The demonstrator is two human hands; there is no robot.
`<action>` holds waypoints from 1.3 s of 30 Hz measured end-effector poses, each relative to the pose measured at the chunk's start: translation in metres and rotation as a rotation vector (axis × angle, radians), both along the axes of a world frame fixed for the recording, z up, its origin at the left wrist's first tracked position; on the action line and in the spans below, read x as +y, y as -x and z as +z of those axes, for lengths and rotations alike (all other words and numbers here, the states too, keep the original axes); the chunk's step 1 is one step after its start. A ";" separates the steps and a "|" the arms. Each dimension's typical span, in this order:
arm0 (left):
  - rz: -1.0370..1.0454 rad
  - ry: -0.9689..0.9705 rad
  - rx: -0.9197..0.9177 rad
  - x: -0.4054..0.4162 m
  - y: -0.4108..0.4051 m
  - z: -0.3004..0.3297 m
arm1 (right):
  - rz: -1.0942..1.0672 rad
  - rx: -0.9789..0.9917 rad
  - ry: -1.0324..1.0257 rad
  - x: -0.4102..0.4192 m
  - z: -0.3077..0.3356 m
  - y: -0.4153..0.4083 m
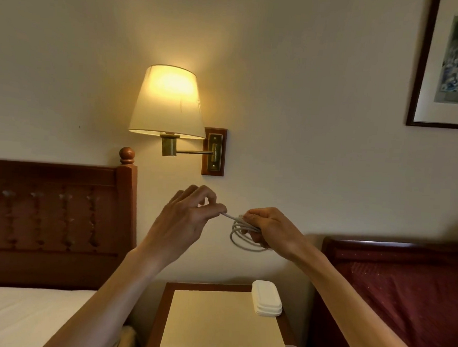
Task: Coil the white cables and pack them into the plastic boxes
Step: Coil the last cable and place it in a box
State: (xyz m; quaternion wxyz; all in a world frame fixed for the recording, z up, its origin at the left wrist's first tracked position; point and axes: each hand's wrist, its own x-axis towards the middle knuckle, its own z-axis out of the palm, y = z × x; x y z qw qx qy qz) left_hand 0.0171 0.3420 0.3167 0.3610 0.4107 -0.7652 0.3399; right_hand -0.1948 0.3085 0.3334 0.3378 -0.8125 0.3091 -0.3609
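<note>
Gripping coiled cable point(241, 231), both hands raised

Lit wall lamp point(169, 102) on a brass arm, fixed to a wooden plate point(214, 151). Below it, a nightstand point(213, 325) between a bed point(20, 319) with carved wooden headboard point(51, 216) at left and a dark red headboard point(403, 278) at right. Framed picture point(454, 63) at upper right.
</note>
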 end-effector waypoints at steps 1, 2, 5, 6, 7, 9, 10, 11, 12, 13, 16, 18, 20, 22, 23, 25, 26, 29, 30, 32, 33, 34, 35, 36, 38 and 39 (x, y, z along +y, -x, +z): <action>-0.044 -0.011 0.041 0.000 0.001 -0.001 | 0.023 -0.006 -0.031 0.001 -0.002 -0.001; -0.087 -0.028 0.081 0.000 0.003 -0.001 | 0.051 -0.020 -0.076 0.001 -0.003 -0.003; -0.211 -0.111 0.332 0.001 0.012 -0.002 | 0.164 -0.119 -0.259 0.002 -0.001 -0.005; -0.243 -0.165 0.453 0.002 0.016 -0.003 | 0.193 -0.157 -0.305 0.002 0.000 -0.005; -0.272 -0.239 0.571 0.003 0.019 -0.003 | 0.213 -0.195 -0.341 0.001 0.001 -0.006; -0.327 -0.430 0.795 0.006 0.027 -0.004 | 0.224 -0.268 -0.404 0.001 0.003 -0.006; -0.354 -0.532 0.913 0.007 0.030 -0.003 | 0.220 -0.299 -0.432 0.001 0.004 -0.005; -0.389 -0.637 1.030 0.008 0.032 -0.003 | 0.216 -0.321 -0.453 0.002 0.004 -0.006; -0.440 -0.757 1.141 0.010 0.034 -0.003 | 0.207 -0.336 -0.466 0.002 0.004 -0.006; -0.508 -0.889 1.241 0.013 0.036 -0.002 | 0.186 -0.348 -0.478 0.003 0.005 -0.007; -0.696 -1.145 1.462 0.019 0.039 -0.002 | 0.082 -0.379 -0.471 0.006 0.004 -0.010; -0.781 -1.200 1.532 0.020 0.041 -0.006 | 0.007 -0.378 -0.414 0.006 0.003 -0.012; -0.780 -1.168 1.440 0.021 0.043 -0.009 | -0.058 -0.349 -0.354 0.006 0.002 -0.015; -0.715 -1.081 1.242 0.022 0.043 -0.013 | -0.128 -0.318 -0.311 0.006 0.000 -0.018; -0.687 -1.042 1.176 0.022 0.043 -0.014 | -0.163 -0.301 -0.291 0.005 -0.001 -0.019; -0.615 -0.954 1.057 0.021 0.044 -0.017 | -0.217 -0.277 -0.250 0.004 -0.003 -0.022; -0.577 -0.899 0.994 0.021 0.045 -0.018 | -0.231 -0.281 -0.235 0.004 -0.004 -0.023; -0.606 -0.817 0.950 0.020 0.044 -0.023 | -0.204 -0.353 -0.268 0.005 -0.004 -0.024; -0.667 -0.853 1.038 0.022 0.042 -0.023 | -0.181 -0.376 -0.292 0.006 -0.003 -0.023; -0.827 -0.986 1.281 0.023 0.038 -0.022 | -0.124 -0.422 -0.357 0.006 -0.002 -0.020; -0.883 -1.038 1.356 0.023 0.036 -0.022 | -0.093 -0.450 -0.404 0.006 -0.002 -0.019; -0.903 -1.074 1.382 0.024 0.034 -0.023 | -0.071 -0.471 -0.442 0.006 -0.002 -0.018; -0.912 -1.097 1.387 0.024 0.034 -0.024 | -0.062 -0.478 -0.454 0.006 -0.002 -0.017; -0.920 -1.119 1.388 0.023 0.034 -0.025 | -0.066 -0.469 -0.442 0.007 -0.003 -0.017; -0.952 -1.135 1.353 0.022 0.032 -0.027 | -0.107 -0.425 -0.369 0.008 -0.005 -0.020; -0.963 -1.132 1.294 0.022 0.032 -0.027 | -0.138 -0.404 -0.321 0.008 -0.006 -0.021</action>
